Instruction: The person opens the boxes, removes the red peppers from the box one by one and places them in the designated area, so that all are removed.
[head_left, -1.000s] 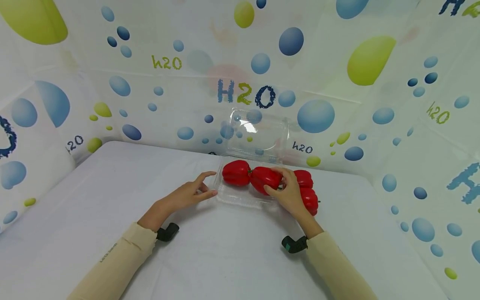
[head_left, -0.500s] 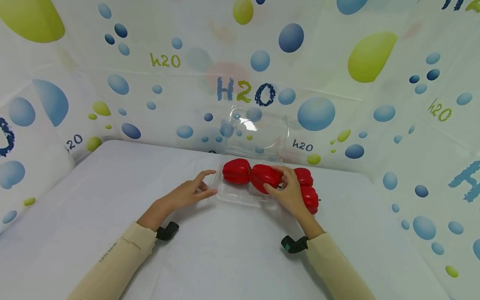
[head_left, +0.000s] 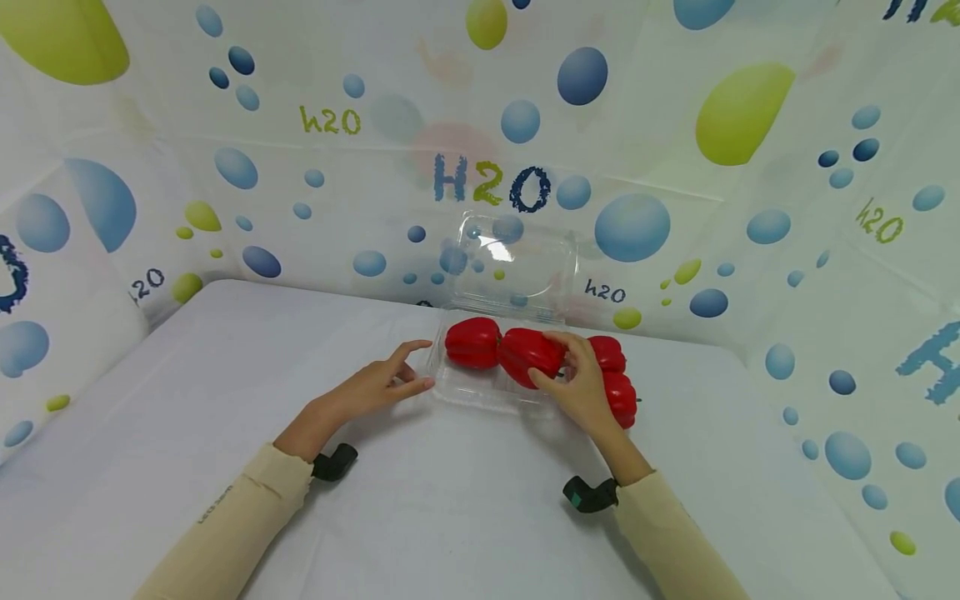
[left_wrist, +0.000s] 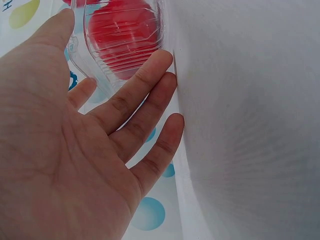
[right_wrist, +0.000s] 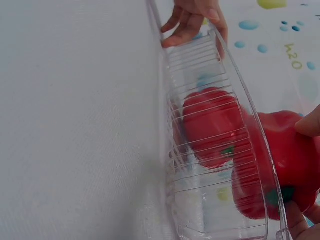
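Observation:
A clear plastic clamshell box (head_left: 472,396) lies at the back of the table, its lid (head_left: 517,267) raised behind it. One red bell pepper (head_left: 472,342) sits in the box's left part. My right hand (head_left: 581,392) grips a second red bell pepper (head_left: 528,357) between thumb and fingers, at the box's right side; in the right wrist view this held pepper (right_wrist: 285,160) is partly above the rim. At the box's left end is my left hand (head_left: 375,387), fingers extended and holding nothing. In the left wrist view its fingers (left_wrist: 132,87) are beside the ribbed wall.
Two more red bell peppers, a rear one (head_left: 607,356) and a front one (head_left: 619,400), lie right of the box, partly behind my right hand. A white cloth covers the table (head_left: 450,500). A patterned sheet (head_left: 300,208) hangs behind the table's back edge.
The head view has shifted slightly. My right forearm has moved a little lower; the right hand keeps its grip on the pepper. The left hand and box look unchanged.

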